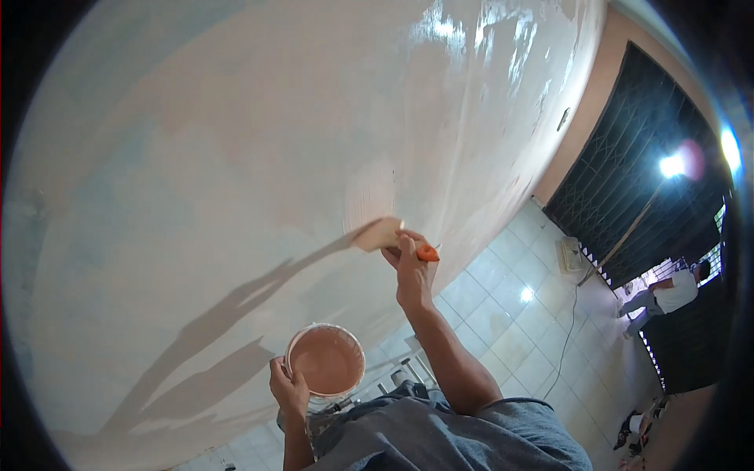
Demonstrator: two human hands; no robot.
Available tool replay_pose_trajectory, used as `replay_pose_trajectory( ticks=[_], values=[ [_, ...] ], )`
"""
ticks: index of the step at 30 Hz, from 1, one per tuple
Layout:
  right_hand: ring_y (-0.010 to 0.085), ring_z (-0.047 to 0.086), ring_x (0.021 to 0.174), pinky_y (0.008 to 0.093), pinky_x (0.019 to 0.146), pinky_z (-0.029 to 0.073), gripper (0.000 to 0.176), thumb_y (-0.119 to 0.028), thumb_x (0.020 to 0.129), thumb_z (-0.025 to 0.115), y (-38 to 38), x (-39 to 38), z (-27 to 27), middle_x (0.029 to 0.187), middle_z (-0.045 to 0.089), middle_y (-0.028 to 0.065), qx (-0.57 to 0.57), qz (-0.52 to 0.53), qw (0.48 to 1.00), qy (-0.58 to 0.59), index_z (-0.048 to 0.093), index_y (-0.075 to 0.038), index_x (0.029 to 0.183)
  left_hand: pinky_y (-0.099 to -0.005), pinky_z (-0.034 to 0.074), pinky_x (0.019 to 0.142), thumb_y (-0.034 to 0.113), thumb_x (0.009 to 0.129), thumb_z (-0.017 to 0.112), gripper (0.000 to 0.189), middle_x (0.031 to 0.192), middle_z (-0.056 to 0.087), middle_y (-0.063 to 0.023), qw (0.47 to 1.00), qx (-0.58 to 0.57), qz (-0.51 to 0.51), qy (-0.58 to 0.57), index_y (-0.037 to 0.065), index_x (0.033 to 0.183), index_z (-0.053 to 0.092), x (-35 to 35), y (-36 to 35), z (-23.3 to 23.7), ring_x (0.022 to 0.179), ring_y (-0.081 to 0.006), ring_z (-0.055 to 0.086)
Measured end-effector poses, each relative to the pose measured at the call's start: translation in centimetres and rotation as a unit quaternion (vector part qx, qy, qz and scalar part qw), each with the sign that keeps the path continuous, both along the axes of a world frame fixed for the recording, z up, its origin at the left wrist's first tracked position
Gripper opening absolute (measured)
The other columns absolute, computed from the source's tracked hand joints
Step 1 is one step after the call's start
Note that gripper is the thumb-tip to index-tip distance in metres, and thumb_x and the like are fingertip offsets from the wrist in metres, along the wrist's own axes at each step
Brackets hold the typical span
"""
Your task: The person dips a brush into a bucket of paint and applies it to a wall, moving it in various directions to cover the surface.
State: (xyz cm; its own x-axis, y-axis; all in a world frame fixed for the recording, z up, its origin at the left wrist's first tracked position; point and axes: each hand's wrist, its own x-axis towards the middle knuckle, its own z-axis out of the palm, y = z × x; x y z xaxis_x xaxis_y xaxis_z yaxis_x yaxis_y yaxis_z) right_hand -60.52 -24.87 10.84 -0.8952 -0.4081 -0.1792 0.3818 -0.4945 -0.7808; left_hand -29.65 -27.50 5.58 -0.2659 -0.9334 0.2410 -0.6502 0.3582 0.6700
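Note:
A wide paintbrush [379, 234] with an orange handle end is gripped in my right hand [410, 263]. Its head lies against the wall [259, 157], or very close to it, just below a fresh pale-pink streak. Lower down, my left hand [290, 386] has its fingers around the side of a round white-rimmed bucket [326, 361]. Pinkish-brown paint fills part of the bucket. Shadows of my arm and the brush fall across the wall to the left.
Wet shiny patches show on the upper wall. Metal bars [408, 373] stand below me. On the tiled floor [510, 298] runs a cable [567, 334] from a lit lamp [672, 165] on a pole. A person [675, 290] stands by the dark folding gate [628, 157].

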Motion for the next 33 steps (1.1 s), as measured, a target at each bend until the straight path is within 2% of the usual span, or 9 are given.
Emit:
replay_pose_trajectory(
  ticks=[5,9,12,16,21,24,28,30,33],
  values=[
    [0.0215,0.061,0.093,0.0363,0.085,0.056,0.026,-0.015,0.092,0.055,1.7,-0.4,14.9,0.1,0.057,0.0129,-0.199,-0.077,0.965,0.15,0.055,0.006,0.106,-0.035,0.044,0.059,-0.004,0.074,0.05,0.026,0.069,0.054,-0.0101,0.999,0.035,0.014,0.033,0.001,0.099,0.05,1.2,0.2,-1.1,0.059,-0.022,0.052],
    [0.0225,0.061,0.091,0.039,0.087,0.054,0.029,-0.018,0.093,0.055,1.3,-3.3,16.9,0.103,0.058,0.0139,-0.27,-0.054,0.943,0.188,0.053,0.005,0.109,-0.0342,0.044,0.059,-0.004,0.074,0.049,0.027,0.069,0.054,-0.0091,1.0,0.006,0.001,0.022,0.001,0.101,0.05,1.2,-0.2,-1.4,0.059,-0.0204,0.051],
    [0.0229,0.061,0.092,0.0411,0.089,0.054,0.029,-0.019,0.092,0.056,0.0,-4.0,9.3,0.105,0.057,0.0149,-0.277,-0.046,0.952,0.122,0.053,0.005,0.11,-0.0377,0.047,0.065,-0.004,0.073,0.049,0.028,0.076,0.058,-0.0132,0.998,0.059,0.015,0.018,0.002,0.1,0.051,0.9,0.3,-0.9,0.065,-0.0267,0.058],
    [0.0231,0.062,0.091,0.0423,0.088,0.054,0.03,-0.019,0.091,0.057,0.8,-1.8,-3.4,0.102,0.058,0.0152,-0.139,-0.056,0.989,0.007,0.052,0.004,0.111,-0.038,0.047,0.066,-0.004,0.072,0.05,0.027,0.077,0.058,-0.0135,0.997,0.072,0.035,0.015,0.001,0.099,0.051,0.7,-0.2,-1.2,0.066,-0.0269,0.059],
    [0.0231,0.064,0.089,0.0358,0.082,0.057,0.027,-0.019,0.09,0.057,1.9,-1.9,-6.4,0.1,0.059,0.0148,0.035,-0.056,0.997,-0.026,0.055,0.003,0.105,-0.0379,0.048,0.067,-0.004,0.072,0.052,0.026,0.077,0.059,-0.0133,0.997,0.057,0.035,-0.024,0.001,0.098,0.052,0.6,-0.3,-0.3,0.068,-0.0272,0.06],
    [0.0202,0.063,0.088,0.0327,0.077,0.058,0.027,-0.017,0.09,0.057,0.5,-3.3,2.1,0.1,0.059,0.0151,0.016,-0.045,0.998,0.049,0.056,0.005,0.106,-0.0376,0.048,0.068,-0.004,0.072,0.053,0.026,0.078,0.059,-0.0136,0.999,0.041,-0.004,-0.013,0.001,0.098,0.052,0.5,-0.4,0.3,0.071,-0.0279,0.061],
    [0.0204,0.064,0.086,0.0348,0.08,0.057,0.027,-0.017,0.091,0.055,1.5,-7.0,14.6,0.101,0.059,0.0159,-0.191,-0.091,0.963,0.165,0.055,0.005,0.107,-0.0371,0.048,0.066,-0.003,0.072,0.053,0.027,0.078,0.059,-0.0141,1.0,0.022,0.009,-0.009,0.0,0.099,0.051,0.3,0.3,0.7,0.068,-0.0277,0.06],
    [0.0235,0.064,0.087,0.0371,0.083,0.056,0.029,-0.018,0.091,0.055,1.9,-8.2,17.7,0.104,0.058,0.0164,-0.268,-0.078,0.943,0.18,0.054,0.005,0.109,-0.037,0.048,0.066,-0.003,0.073,0.053,0.027,0.079,0.059,-0.0141,1.0,0.014,0.005,0.001,0.0,0.1,0.051,0.7,0.4,0.5,0.067,-0.0274,0.06],
    [0.0261,0.064,0.09,0.0391,0.083,0.056,0.03,-0.019,0.091,0.056,1.1,-9.2,17.3,0.107,0.057,0.0161,-0.333,-0.063,0.927,0.161,0.053,0.004,0.11,-0.0368,0.047,0.065,-0.004,0.073,0.052,0.028,0.079,0.059,-0.0141,0.999,0.027,0.013,-0.012,0.0,0.1,0.05,0.6,0.3,0.6,0.065,-0.0268,0.059]
  ],
)
